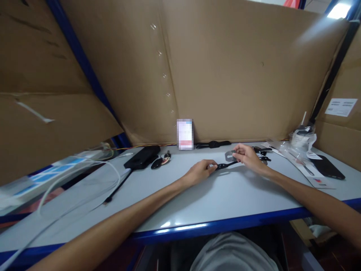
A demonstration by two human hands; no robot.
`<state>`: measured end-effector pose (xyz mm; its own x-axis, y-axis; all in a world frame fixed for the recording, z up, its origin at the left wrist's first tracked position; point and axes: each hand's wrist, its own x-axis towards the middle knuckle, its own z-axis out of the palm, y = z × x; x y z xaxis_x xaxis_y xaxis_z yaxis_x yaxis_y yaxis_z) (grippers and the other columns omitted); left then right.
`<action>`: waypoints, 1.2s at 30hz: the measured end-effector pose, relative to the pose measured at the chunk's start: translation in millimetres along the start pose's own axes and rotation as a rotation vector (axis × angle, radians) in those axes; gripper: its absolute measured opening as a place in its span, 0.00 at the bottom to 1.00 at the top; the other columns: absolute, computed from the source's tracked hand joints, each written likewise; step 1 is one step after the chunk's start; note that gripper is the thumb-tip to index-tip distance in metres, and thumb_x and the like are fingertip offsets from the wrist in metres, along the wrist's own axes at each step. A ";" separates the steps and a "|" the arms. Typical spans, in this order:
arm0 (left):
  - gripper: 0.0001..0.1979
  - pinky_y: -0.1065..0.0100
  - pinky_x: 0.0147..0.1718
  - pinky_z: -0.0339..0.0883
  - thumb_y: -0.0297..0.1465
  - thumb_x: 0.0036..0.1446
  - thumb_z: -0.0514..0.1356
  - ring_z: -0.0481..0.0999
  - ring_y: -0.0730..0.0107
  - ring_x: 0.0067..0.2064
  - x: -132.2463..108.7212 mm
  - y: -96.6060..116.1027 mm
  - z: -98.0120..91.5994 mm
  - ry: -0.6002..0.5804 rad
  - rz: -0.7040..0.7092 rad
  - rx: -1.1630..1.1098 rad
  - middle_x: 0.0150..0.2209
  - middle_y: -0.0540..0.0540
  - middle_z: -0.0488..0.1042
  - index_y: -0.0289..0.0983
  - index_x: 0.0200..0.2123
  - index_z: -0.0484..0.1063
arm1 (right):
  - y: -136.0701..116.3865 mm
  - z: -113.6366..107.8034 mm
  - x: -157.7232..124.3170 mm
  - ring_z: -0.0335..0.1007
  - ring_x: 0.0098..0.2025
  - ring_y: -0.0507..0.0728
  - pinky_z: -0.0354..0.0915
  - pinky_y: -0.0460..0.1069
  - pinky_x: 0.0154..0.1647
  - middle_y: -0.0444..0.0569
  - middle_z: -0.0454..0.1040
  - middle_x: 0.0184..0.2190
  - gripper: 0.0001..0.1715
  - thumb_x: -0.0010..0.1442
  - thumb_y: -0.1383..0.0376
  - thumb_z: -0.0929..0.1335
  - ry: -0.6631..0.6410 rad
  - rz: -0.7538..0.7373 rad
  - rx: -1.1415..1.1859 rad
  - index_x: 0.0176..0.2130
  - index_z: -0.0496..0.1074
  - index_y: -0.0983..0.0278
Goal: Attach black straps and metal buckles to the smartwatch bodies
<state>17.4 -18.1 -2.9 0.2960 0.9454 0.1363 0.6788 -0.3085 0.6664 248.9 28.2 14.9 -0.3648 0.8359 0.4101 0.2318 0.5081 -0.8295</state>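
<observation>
Table (180, 210), pale top, blue front edge, crosses the lower frame. Right of centre, left hand (200, 171): fingers pinched narrow on one end of a slim black strap (222, 166); strap runs rightward to beneath the right hand (247, 157), whose fingers pinch a translucent grey piece (229, 156). Cannot tell whether they also grip the strap. Dark phone (328, 167) lies at the right, beside clear packaging (291, 152). Left of centre: black box (143, 157), small black oval item just beside it (156, 163). Farther back: blurred lit screen (185, 134), upright near the cardboard wall (225, 75), upper frame.
</observation>
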 end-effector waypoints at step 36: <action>0.25 0.78 0.10 0.36 0.43 0.72 0.41 0.39 0.81 0.15 -3.3 6.6 -10.8 -0.245 -0.295 -1.248 0.17 0.59 0.48 0.33 0.37 0.69 | -12.0 46.8 -13.5 0.53 0.18 0.47 0.51 0.43 0.14 0.39 0.60 0.17 0.11 0.50 0.64 0.71 0.018 0.474 0.515 0.25 0.64 0.63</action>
<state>13.7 -22.1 8.9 0.4474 0.8763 -0.1788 -0.2995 0.3352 0.8933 208.9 1.2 1.6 -0.3138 0.9487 -0.0379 -0.0963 -0.0715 -0.9928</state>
